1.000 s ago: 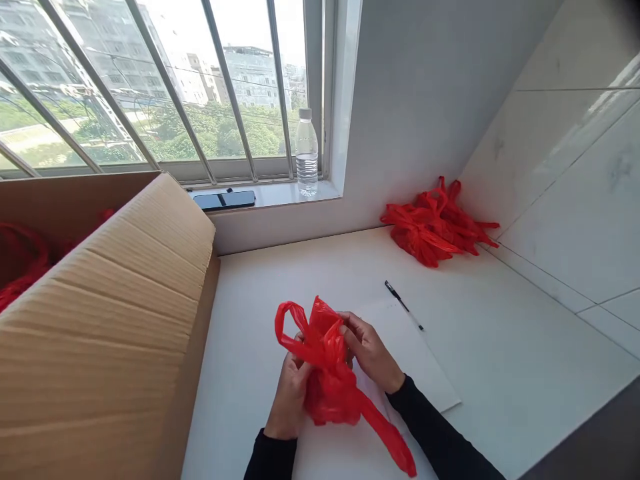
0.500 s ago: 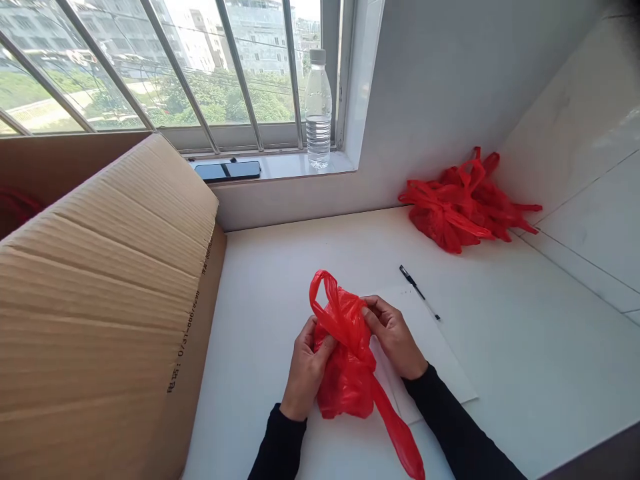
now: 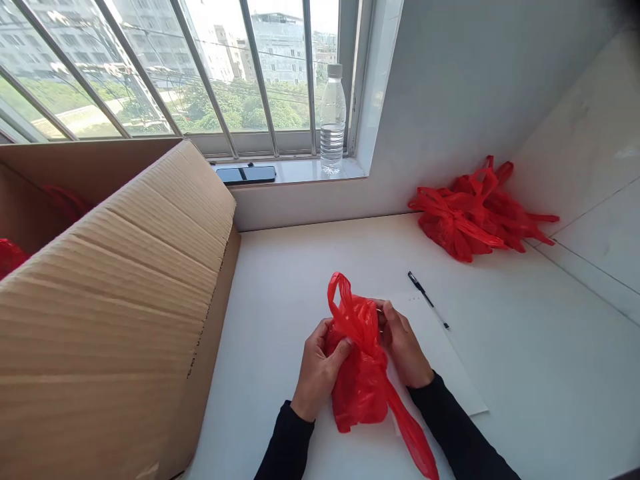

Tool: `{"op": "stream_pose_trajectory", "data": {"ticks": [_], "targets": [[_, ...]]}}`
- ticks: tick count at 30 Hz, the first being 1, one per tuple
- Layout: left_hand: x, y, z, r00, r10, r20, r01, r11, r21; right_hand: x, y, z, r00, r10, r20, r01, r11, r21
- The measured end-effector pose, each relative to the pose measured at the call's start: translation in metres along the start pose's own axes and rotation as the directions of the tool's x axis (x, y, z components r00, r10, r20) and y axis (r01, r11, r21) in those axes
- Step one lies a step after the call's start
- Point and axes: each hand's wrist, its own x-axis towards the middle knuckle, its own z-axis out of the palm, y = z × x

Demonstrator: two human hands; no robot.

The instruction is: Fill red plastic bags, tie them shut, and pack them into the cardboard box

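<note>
A red plastic bag (image 3: 361, 393), tied round its middle, is held up over the white table. One handle loop stands up at its top, and the other hangs toward me at the lower right. My left hand (image 3: 323, 367) grips its left side, thumb pressed on the front and fingers partly hidden behind. On the opposite side, my right hand (image 3: 404, 343) has its fingers curled at the bag's upper right edge, their tips hidden by the plastic. Beneath lies a sheet of white paper (image 3: 457, 380), partly covered by the bag and my right arm.
A large open cardboard box (image 3: 150, 287) with red plastic inside stands left. Several red bags (image 3: 475, 217) lie heaped at the back right. A pen (image 3: 429, 300) rests near the paper. On the windowsill are a phone (image 3: 247, 175) and a water bottle (image 3: 332, 127).
The view has turned left, so more of the box's inside shows. My right thumb has shifted off the bag's front toward its edge. My left hand keeps its hold.
</note>
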Motion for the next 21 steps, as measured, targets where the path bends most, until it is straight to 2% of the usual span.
{"op": "stream_pose_trajectory", "data": {"ticks": [3,7,12,21], "targets": [[0.0003,-0.0010,-0.0013,1.000,0.009,-0.014,-0.009,1.000,0.005,-0.0006,-0.0017,0.0020,0.999,-0.007,0.048,0.008,1.000,-0.014],[0.0007,0.0003,-0.0028,0.999,0.017,-0.032,-0.016,1.000,0.025,0.0008,0.0000,0.0011,0.998,-0.055,0.010,0.055,0.998,-0.009],[0.0014,0.0038,-0.0036,0.998,0.021,-0.066,-0.018,0.999,0.046,0.0018,0.0015,-0.0017,0.999,-0.037,-0.016,0.038,0.998,0.043],[0.0010,0.0013,-0.0053,0.999,-0.028,-0.033,0.028,1.000,0.007,0.0009,0.0007,0.0020,1.000,0.003,-0.014,-0.002,0.998,0.057]]}}
